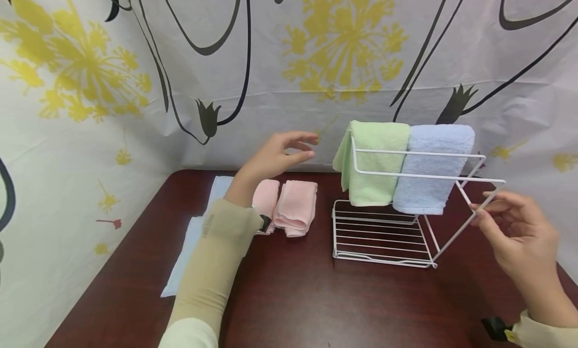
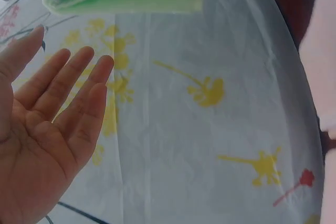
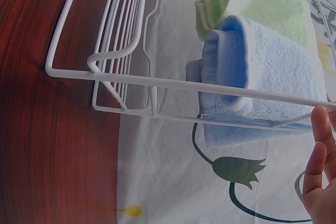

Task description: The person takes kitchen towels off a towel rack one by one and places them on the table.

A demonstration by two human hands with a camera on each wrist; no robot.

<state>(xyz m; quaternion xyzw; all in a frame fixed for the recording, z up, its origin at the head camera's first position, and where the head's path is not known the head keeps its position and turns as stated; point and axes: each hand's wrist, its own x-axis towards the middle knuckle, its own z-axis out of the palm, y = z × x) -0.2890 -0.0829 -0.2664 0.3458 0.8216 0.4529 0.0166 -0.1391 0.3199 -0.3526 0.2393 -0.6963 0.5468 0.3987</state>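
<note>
A white wire rack (image 1: 384,261) stands on the table, with a folded green towel (image 1: 379,162) and a folded blue towel (image 1: 433,169) draped side by side over its upper part. At the rack's right side, my right hand (image 1: 524,232) pinches a slanted side wire between thumb and fingers. My left hand (image 1: 282,154) hovers in the air left of the green towel, fingers extended and apart from it. In the left wrist view its palm (image 2: 44,145) holds nothing. Below and beside that arm lie folded pink cloths (image 1: 295,205).
Light blue cloths (image 1: 182,260) lie at the table's left side, partly hidden by my left sleeve. The dark red-brown table (image 1: 325,303) backs onto a white curtain (image 1: 266,112) printed with flowers. The rack's lower shelf (image 1: 379,232) sits under the towels.
</note>
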